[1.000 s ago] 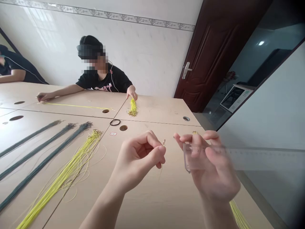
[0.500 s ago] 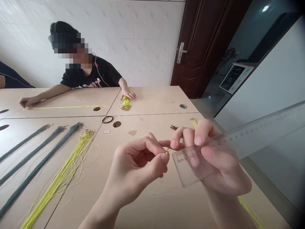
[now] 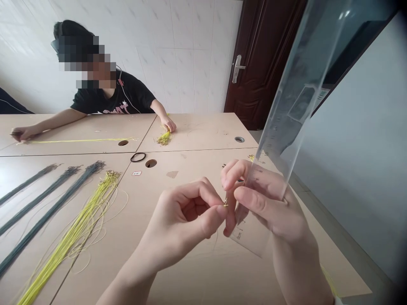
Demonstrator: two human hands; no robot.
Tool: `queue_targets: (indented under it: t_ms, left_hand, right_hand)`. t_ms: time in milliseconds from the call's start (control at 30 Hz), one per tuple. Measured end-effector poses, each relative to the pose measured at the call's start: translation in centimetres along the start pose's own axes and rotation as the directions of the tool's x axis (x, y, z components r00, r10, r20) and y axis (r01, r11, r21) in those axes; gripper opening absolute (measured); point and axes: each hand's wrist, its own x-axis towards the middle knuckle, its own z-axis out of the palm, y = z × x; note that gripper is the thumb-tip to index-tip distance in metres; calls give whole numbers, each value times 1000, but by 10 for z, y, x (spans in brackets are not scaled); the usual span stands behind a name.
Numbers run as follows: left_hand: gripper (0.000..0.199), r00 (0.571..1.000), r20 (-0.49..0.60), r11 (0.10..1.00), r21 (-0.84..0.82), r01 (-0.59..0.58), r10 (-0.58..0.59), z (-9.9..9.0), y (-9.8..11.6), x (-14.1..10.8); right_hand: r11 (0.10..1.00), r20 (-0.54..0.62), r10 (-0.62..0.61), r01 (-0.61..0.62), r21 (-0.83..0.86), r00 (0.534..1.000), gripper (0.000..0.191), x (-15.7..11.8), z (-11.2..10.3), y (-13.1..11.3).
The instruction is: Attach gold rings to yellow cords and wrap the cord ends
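Observation:
Thumb and forefinger of my left hand (image 3: 186,218) are closed in a pinch on a small gold-coloured metal piece (image 3: 226,205) with a thin strand hanging below. Its exact shape is too small to tell. My right hand (image 3: 280,216) grips a clear plastic ruler (image 3: 286,110) between thumb and fingers. The ruler tilts steeply up and to the right, its zero end low beside my left fingertips. Right fingertips are close to the gold piece; whether they touch it I cannot tell.
Yellow cords (image 3: 74,224) and several dark green cord bundles (image 3: 41,220) lie on the table (image 3: 190,279) at left. Beyond sit a black ring (image 3: 138,157) and a cable hole (image 3: 151,163). Across the table a person (image 3: 124,91) handles a yellow bundle (image 3: 164,138).
The ruler has swung from nearly level to steeply upright as my right hand turned. My left hand keeps its pinch almost in place. The view has shifted slightly to the right.

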Motion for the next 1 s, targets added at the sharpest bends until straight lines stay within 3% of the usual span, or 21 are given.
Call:
queue_targets:
  t_ms: [233, 667, 867, 1000]
  left_hand:
    - [19, 999, 29, 996, -83, 25, -22, 4, 2, 3]
    - [14, 998, 65, 998, -47, 31, -28, 1, 4, 0]
    - [15, 1000, -12, 1000, -14, -9, 9, 0, -1, 2]
    - [17, 999, -41, 999, 29, -19, 20, -1, -1, 1]
  right_hand:
    - [1000, 17, 30, -31, 8, 999, 15, -1, 3, -2]
    - [998, -29, 43, -44, -46, 999, 17, -3, 4, -1]
    - [989, -86, -67, 54, -141, 994, 17, 1, 7, 4]
    - [989, -104, -52, 37, -143, 993, 17, 2, 10, 6]
